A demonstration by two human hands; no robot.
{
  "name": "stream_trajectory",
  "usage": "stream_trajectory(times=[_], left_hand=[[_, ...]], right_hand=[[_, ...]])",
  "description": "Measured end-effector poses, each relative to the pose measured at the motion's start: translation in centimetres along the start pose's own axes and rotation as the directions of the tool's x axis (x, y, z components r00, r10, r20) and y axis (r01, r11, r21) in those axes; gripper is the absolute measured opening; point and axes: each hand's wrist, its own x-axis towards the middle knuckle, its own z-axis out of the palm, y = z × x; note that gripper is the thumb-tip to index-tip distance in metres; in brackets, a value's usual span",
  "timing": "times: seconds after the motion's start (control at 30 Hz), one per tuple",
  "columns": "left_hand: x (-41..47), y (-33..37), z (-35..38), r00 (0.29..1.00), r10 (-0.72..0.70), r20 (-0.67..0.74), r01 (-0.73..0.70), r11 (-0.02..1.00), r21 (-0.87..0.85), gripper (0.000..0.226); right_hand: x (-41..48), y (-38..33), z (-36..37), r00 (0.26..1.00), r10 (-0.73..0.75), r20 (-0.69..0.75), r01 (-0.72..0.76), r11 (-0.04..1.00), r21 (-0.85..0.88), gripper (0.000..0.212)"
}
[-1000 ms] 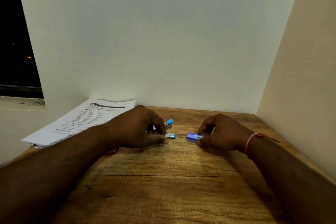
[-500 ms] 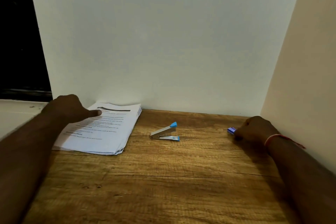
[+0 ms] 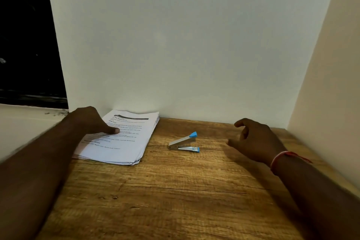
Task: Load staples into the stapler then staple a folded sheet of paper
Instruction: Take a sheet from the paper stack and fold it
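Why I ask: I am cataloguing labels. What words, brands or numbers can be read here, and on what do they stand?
Nothing can be quoted.
Top sheet of the paper stack: a dark header bar, bold headings and printed lines, all too blurred to read.
On the stapler: no readable brand or number.
No other text in view.

I log a wood-grain worktop (image 3: 175, 191) set in a wall corner. Stack of printed papers (image 3: 124, 142) lies far left. Stapler (image 3: 183, 140), hinged open, sits mid-worktop, apart from the stack.
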Motion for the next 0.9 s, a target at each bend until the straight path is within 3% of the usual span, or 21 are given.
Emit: stream_trajectory(times=[0.17, 0.3, 0.4, 0.53, 0.67, 0.9], left_hand=[[0.2, 0.0, -0.1, 0.999, 0.005, -0.045, -0.005, 1.0, 0.012, 0.091], [0.4, 0.1, -0.2, 0.999, 0.016, -0.048, -0.015, 1.0, 0.027, 0.091], [0.5, 0.1, -0.1, 0.998, 0.014, -0.062, -0.013, 1.0, 0.021, 0.089], [0.9, -0.1, 0.0, 0.997, -0.004, -0.075, 0.006, 1.0, 0.02, 0.092], [1.0, -0.4, 0.0, 0.996, -0.01, -0.087, 0.01, 1.0, 0.001, 0.094], [1.5, -0.5, 0.2, 0.995, -0.013, -0.094, 0.013, 1.0, -0.001, 0.094]], right_hand=[[-0.8, -1.3, 0.5, 0.99, -0.14, 0.018, 0.138, 0.987, 0.081, 0.067], [-2.4, -3.3, 2.7, 0.923, -0.382, 0.043, 0.374, 0.919, 0.128, 0.088], [-3.4, -5.5, 4.4, 0.882, -0.468, 0.059, 0.458, 0.879, 0.13, 0.087], [-3.3, -7.3, 6.1, 0.905, -0.416, 0.083, 0.381, 0.883, 0.273, 0.064], [-3.0, -7.8, 6.6, 0.928, -0.373, -0.022, 0.362, 0.884, 0.295, 0.033], [-2.3, -6.4, 6.2, 0.951, -0.296, -0.091, 0.309, 0.926, 0.217, 0.022]])
